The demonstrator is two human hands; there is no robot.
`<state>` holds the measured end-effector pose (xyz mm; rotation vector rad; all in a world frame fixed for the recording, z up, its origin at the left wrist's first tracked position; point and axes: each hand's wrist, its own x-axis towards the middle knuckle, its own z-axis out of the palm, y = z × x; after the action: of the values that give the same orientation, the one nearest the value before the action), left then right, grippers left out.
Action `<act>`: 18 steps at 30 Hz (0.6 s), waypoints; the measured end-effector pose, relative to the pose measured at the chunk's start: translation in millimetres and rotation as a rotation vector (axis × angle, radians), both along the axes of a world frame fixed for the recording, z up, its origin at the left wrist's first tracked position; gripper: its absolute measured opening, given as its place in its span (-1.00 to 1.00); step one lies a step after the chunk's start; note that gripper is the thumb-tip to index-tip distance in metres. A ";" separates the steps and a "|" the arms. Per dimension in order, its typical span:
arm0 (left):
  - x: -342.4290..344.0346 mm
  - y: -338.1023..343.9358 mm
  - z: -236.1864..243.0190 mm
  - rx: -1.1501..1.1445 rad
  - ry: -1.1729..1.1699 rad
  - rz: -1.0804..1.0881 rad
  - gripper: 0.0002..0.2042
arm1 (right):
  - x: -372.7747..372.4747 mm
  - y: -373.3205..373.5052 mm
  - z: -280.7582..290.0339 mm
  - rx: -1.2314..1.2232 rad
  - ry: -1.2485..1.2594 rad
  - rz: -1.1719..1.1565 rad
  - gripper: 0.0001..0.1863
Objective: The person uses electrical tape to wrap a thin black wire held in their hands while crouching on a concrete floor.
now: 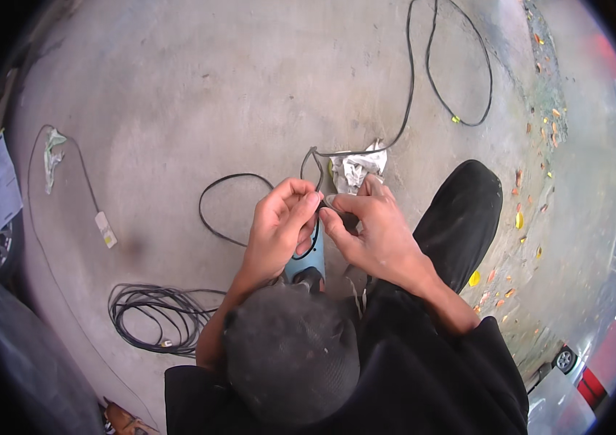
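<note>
- Spreading beneath everything, a grey concrete floor (pixel 177 109)
- A black cable (pixel 413 72), crossing it to the left hand (pixel 275 228)
- Coiled cable (pixel 186 313), at lower left
- The right hand (pixel 382 226), fingers bent beside the black cable; cannot tell whether it grips
- The left hand, pinching it between thumb and forefinger
- Crumpled white sheet (pixel 357 167), just beyond the right hand

Left grip (pixel 275 226), right grip (pixel 386 230), black cable (pixel 321 206) between
</note>
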<state>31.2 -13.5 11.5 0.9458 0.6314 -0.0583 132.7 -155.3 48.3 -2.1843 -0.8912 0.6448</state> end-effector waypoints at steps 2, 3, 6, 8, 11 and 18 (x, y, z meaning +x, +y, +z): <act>0.4 -2.6 1.6 0.012 0.016 0.022 -0.86 | -8.7 2.4 1.8 0.006 -0.019 -0.017 -0.69; 2.0 -2.0 -2.4 -0.021 0.016 0.034 -0.87 | -9.5 3.6 1.3 0.014 -0.051 -0.033 -0.69; -4.3 1.6 -10.0 -0.143 0.038 0.050 -0.86 | -13.6 2.0 -7.8 0.020 0.098 -0.051 -0.70; -6.5 1.9 -12.0 -0.237 0.069 0.052 -0.85 | -16.4 1.0 -11.0 0.058 0.108 -0.084 -0.72; -9.9 3.5 -10.4 -0.317 0.086 0.110 -0.85 | -25.9 -2.2 -25.4 0.156 0.156 -0.082 -0.72; -18.1 12.8 -12.9 -0.471 -0.020 0.106 -0.84 | -31.9 -0.4 -18.8 0.190 0.206 -0.104 -0.59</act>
<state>13.2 -0.7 -1.3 0.4569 0.6133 -0.0986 100.7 -155.7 29.6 -1.9411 -0.6972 0.6908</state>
